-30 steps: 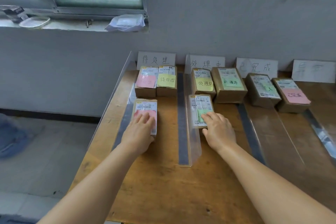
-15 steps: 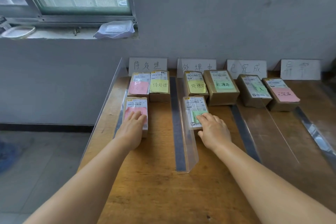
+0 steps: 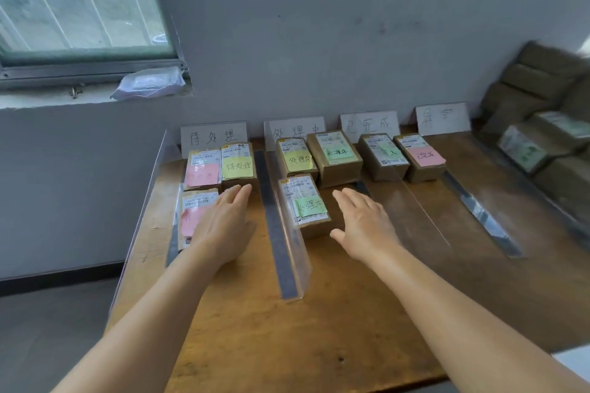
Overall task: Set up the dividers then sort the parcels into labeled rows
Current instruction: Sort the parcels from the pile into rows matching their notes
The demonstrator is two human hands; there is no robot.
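Observation:
Brown parcels with coloured sticky notes lie in rows on a wooden table (image 3: 242,322), split by clear dividers (image 3: 292,233). White row labels (image 3: 213,136) lean on the wall. My left hand (image 3: 222,226) hovers flat, fingers straight, to the right of a pink-note parcel (image 3: 194,215) in the first row. My right hand (image 3: 360,226) is open, fingers spread, just right of a green-note parcel (image 3: 306,206) in the second row. Neither hand holds anything.
Further parcels sit at the back of the first three rows, such as a yellow-note one (image 3: 238,166). A second divider (image 3: 418,210) and a third (image 3: 482,217) lie to the right. A pile of unsorted parcels (image 3: 542,124) stands at the far right. A window is at upper left.
Both hands have lifted off the two front parcels and shifted to the right of them, fingers now straight. The view has swung right, revealing the parcel pile.

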